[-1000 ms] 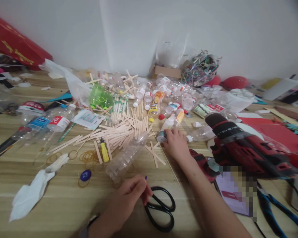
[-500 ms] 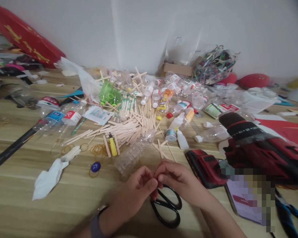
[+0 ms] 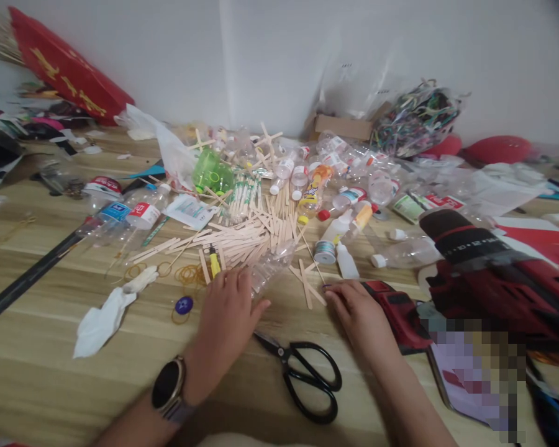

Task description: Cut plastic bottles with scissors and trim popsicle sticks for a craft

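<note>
Spreading its thumb, presumably to fit a round girth, the unclenched left hand (image 3: 228,313) overlaps the clear bottle (image 3: 274,264) at centre, while scissors (image 3: 281,352) lie lower centre, perhaps for easy reach, and the right hand (image 3: 361,313), right of centre, curls its fingers, any grip unclear.

Left hand (image 3: 227,313) and right hand (image 3: 364,316), touching 0.5 seconds ago, have parted, baring the scissors' pivot (image 3: 281,352).

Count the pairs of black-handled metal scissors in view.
1: the black-handled metal scissors lie on the pale wooden table, between the left forearm and right forearm. Others may be hidden.
</note>
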{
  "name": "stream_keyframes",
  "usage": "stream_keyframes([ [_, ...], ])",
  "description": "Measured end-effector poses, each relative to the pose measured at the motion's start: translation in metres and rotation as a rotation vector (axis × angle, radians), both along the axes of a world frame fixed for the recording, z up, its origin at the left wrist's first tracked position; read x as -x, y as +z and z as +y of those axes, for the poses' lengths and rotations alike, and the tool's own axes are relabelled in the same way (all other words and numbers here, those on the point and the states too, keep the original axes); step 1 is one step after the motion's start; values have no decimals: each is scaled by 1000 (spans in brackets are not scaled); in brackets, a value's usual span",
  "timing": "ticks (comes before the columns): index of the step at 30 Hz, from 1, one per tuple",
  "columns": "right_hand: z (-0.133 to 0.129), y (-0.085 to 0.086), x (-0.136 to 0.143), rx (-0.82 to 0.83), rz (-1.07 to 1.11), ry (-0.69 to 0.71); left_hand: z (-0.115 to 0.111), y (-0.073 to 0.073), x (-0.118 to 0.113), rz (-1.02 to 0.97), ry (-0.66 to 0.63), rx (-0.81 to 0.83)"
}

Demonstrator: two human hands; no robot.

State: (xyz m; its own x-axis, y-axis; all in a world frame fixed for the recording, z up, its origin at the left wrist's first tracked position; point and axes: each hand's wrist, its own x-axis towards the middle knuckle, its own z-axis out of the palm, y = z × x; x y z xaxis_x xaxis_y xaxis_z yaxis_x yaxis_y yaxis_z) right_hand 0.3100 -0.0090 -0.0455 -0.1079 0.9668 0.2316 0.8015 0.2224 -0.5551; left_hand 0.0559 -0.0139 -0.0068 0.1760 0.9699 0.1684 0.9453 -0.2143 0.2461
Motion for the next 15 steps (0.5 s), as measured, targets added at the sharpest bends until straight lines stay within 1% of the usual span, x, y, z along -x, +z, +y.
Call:
stream_keyframes([
  [3, -1, -6, -1, 5, -55, -13, 8, -6, -1, 113, 18, 82],
  [5, -1, -9, -1, 7, -81, -12, 10, -9, -1, 113, 17, 111],
  [7, -2, -10, -1, 3, -97, -12, 11, -8, 1, 61, 35, 132],
  [9, -3, -7, 0, -11, -102, -18, 10, -3, 6, -29, 70, 177],
  [11, -7, 0, 2, -18, -107, 3, 8, 6, 12, -132, 116, 236],
  [13, -16, 11, 8, 32, -144, 96, 5, 15, 19, -246, 168, 272],
  [15, -29, 22, 15, 150, -216, 232, 1, 22, 27, -372, 223, 296],
])
